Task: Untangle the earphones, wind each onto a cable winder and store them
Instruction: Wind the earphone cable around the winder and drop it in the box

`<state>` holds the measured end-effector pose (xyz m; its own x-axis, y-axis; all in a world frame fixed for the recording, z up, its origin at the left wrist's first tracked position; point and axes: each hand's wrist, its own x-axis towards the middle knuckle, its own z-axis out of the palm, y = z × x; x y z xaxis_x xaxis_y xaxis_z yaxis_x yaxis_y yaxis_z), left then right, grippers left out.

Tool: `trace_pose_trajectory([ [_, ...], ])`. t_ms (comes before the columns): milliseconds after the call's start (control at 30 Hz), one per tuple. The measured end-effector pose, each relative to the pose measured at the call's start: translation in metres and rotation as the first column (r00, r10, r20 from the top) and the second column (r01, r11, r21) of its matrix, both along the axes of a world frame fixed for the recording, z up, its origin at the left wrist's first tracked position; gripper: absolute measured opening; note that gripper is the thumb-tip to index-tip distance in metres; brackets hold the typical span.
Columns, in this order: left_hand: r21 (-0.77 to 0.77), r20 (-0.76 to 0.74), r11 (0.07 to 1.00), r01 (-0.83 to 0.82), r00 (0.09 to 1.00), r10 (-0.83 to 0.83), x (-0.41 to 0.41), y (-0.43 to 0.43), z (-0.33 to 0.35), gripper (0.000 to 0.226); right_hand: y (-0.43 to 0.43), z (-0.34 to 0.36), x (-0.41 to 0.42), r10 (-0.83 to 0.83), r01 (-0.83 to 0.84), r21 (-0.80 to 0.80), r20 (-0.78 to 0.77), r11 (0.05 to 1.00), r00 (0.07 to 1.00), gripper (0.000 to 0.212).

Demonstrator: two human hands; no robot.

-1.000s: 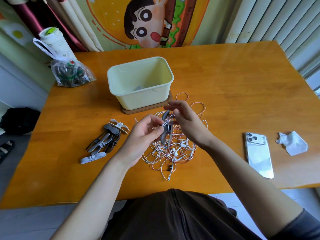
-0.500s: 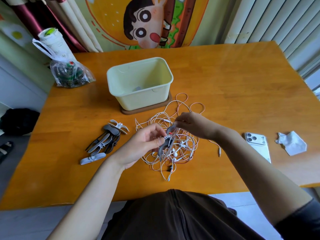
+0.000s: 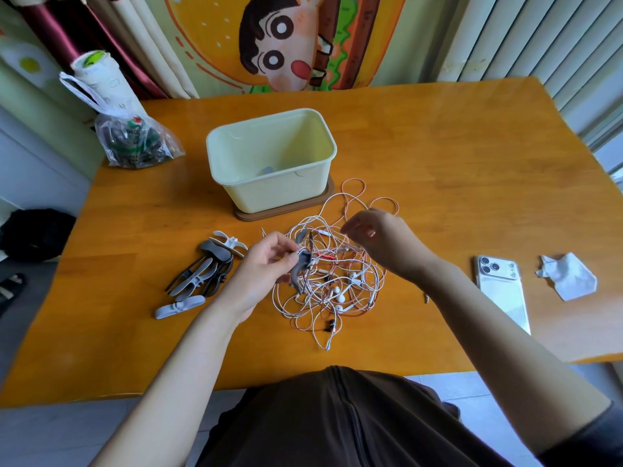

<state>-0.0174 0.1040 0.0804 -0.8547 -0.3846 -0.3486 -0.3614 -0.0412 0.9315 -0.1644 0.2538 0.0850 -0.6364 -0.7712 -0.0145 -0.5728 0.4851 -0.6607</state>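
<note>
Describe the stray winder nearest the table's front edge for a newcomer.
Find the pale green bin on the orange table. Left of it, nearer the person, sits a heap of grey winders. The stray winder lies in front of that heap: pale, alone, crosswise.

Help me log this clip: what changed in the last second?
The right hand moved off the winder and drew away to the right, over the earphones; its fingers are too blurred to show a grip. The left hand still holds the winder, now slightly lower. Box, spare winders and phone stayed put.
</note>
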Motion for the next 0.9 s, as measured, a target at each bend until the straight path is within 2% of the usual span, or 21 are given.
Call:
trace_pose_trajectory([
  [100,-0.008,-0.021,1.000,0.026,0.999,-0.026,0.000,0.000,0.002,0.015,0.000,-0.003,0.008,0.039,-0.039,-0.005,0.036,0.999,0.999,0.028],
  [233,-0.017,-0.034,0.997,0.081,0.996,-0.081,-0.001,0.002,0.003,0.014,-0.008,-0.003,0.019,0.098,-0.059,-0.149,0.269,0.987,0.958,0.046],
  [333,-0.015,-0.048,0.994,0.110,0.993,-0.111,-0.001,0.001,0.004,0.014,-0.012,-0.007,0.023,0.170,-0.104,-0.176,0.418,0.979,0.893,0.046],
  [567,-0.004,-0.028,0.981,0.194,0.981,-0.194,0.002,-0.004,0.008,0.015,-0.009,-0.009,0.019,0.253,-0.262,-0.014,0.311,0.965,0.916,0.020],
  [767,0.018,0.000,0.973,0.229,0.973,-0.229,0.001,-0.003,0.010,0.016,-0.006,-0.007,0.012,0.066,-0.067,0.003,0.115,0.998,0.991,0.021],
  [900,0.048,-0.007,0.963,0.265,0.964,-0.265,0.000,-0.002,0.012,0.015,-0.008,-0.013,0.013,0.008,0.012,-0.102,0.190,0.995,0.982,0.013],
])
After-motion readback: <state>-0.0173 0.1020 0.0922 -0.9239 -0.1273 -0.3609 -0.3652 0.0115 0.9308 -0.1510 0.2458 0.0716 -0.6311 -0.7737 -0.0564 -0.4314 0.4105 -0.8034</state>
